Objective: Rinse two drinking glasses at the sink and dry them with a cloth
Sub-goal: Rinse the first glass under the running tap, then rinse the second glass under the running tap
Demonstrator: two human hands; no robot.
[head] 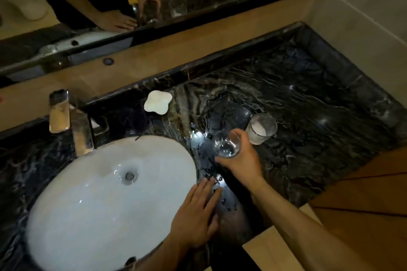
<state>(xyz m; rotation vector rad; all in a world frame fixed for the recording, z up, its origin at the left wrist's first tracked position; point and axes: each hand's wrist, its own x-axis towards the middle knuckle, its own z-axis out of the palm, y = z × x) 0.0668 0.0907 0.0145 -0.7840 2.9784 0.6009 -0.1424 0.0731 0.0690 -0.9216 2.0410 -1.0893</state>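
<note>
Right hand [239, 156] grips clear drinking glass [226, 146], right of white sink basin [66, 215]. Left hand [195, 215] flat, fingers spread, empty, on basin's right rim.

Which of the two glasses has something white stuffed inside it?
The glass standing on the counter, just right of the right hand. The held glass is clear and looks empty.

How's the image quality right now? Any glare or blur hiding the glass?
Head view: dim overall; bright glare on the wet counter beside the sink; wide-angle bending at the edges; the held glass in the right hand is slightly soft but readable; left hand is sharp enough.
</note>
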